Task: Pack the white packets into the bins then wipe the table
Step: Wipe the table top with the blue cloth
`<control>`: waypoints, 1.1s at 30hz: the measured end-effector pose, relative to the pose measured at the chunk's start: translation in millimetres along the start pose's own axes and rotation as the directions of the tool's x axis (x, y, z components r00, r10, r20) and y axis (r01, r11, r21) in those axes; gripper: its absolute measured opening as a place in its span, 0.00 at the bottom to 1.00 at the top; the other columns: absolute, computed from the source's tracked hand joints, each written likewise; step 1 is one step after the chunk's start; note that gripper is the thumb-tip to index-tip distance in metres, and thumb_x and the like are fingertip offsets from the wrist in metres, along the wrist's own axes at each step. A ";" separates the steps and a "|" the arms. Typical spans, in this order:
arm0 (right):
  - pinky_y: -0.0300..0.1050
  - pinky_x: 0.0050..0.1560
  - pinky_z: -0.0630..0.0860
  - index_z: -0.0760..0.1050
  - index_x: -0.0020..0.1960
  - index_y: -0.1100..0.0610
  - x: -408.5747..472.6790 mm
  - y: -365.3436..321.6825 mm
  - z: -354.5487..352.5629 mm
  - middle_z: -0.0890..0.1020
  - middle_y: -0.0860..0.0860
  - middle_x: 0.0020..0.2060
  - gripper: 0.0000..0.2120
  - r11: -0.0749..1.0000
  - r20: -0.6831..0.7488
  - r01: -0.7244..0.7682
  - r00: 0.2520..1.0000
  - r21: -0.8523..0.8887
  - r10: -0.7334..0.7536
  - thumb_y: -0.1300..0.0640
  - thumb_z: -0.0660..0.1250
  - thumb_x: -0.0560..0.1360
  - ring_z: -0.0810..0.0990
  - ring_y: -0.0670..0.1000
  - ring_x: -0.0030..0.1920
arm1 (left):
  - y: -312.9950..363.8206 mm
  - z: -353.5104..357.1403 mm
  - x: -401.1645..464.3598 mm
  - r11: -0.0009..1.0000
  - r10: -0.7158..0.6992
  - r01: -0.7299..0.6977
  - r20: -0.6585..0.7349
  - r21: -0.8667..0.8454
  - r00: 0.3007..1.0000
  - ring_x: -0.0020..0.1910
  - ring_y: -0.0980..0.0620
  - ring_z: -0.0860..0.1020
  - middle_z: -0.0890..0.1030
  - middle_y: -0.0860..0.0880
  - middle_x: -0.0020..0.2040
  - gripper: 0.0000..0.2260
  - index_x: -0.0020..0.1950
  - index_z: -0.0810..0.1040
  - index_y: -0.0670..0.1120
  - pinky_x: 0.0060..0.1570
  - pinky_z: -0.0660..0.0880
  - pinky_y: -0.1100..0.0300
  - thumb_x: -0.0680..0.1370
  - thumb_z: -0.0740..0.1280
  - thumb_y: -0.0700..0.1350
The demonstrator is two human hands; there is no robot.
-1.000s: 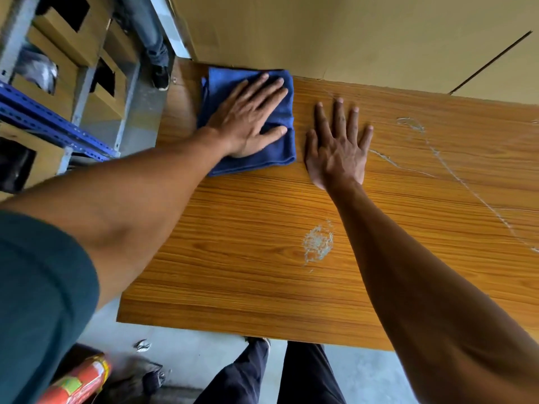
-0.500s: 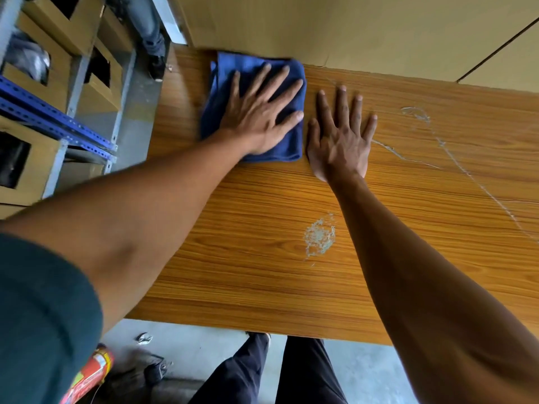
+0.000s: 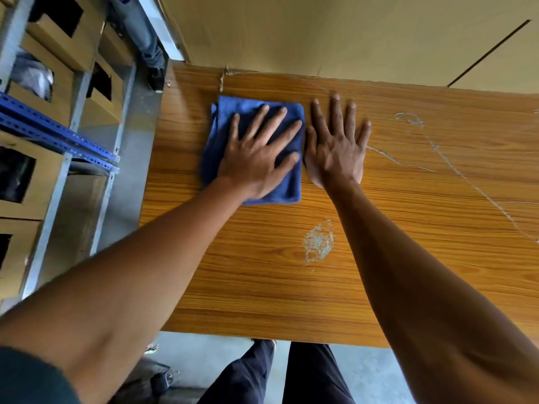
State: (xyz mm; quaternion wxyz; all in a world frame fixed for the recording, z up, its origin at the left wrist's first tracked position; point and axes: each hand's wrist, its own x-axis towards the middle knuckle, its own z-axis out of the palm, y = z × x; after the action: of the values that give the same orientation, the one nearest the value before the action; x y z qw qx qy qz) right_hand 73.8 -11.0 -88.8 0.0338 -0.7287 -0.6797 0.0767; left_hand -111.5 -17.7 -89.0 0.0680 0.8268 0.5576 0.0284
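Cloth (image 3: 230, 123), blue and folded into a rough rectangle, lies flat on the wooden table (image 3: 408, 228) toward its far left part, and the left hand (image 3: 256, 161) presses down on it with fingers straight and spread, palm on the fabric, gripping nothing. The right hand (image 3: 335, 150) lies flat on the bare wood just beside the cloth's right edge, fingers also straight and fanned out, its thumb close against the fabric; whether it touches the cloth cannot be told. Both forearms reach in from the near edge of the table.

A pale, scuffed patch (image 3: 318, 243) marks the wood between the two arms, nearer the person than the hands. Thin whitish streaks (image 3: 437, 150) run across the surface to the right of the right hand. The table's far edge meets a tan wall (image 3: 320, 33).

To the left stands a metal shelving rack (image 3: 58, 138) with blue rails, holding cardboard bins (image 3: 58, 33) with dark openings. Below the near edge, the person's dark trousers (image 3: 291, 374) show over a grey floor (image 3: 204, 357).
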 end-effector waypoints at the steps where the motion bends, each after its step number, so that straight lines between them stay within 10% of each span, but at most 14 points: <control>1: 0.68 0.81 0.43 0.43 0.85 0.41 0.5 0.2 0.3 0.43 0.48 0.86 0.29 1.000 0.001 -0.001 1.000 0.004 0.001 0.39 0.36 0.85 0.40 0.56 0.85 | -6.9 -2.1 16.8 1.000 -0.013 0.013 -0.005 -0.009 1.000 0.86 0.47 0.46 0.49 0.55 0.87 0.29 0.86 0.50 0.63 0.79 0.45 0.28 0.85 0.44 0.68; 33: 0.68 0.81 0.46 0.40 0.86 0.44 -34.4 12.6 2.5 0.41 0.48 0.85 0.29 1.000 0.012 0.004 1.000 -0.007 -0.004 0.39 0.38 0.86 0.39 0.55 0.85 | -3.9 1.7 -9.5 0.998 -0.047 0.047 -0.015 0.036 0.999 0.86 0.45 0.48 0.52 0.53 0.87 0.29 0.86 0.53 0.62 0.78 0.48 0.28 0.85 0.48 0.67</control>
State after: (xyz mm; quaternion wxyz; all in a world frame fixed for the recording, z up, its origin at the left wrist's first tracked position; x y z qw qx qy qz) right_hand 83.7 -46.3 -91.0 0.0272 -0.7270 -0.6816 0.0787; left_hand -118.4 -25.3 -90.9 0.0498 0.8144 0.5777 0.0227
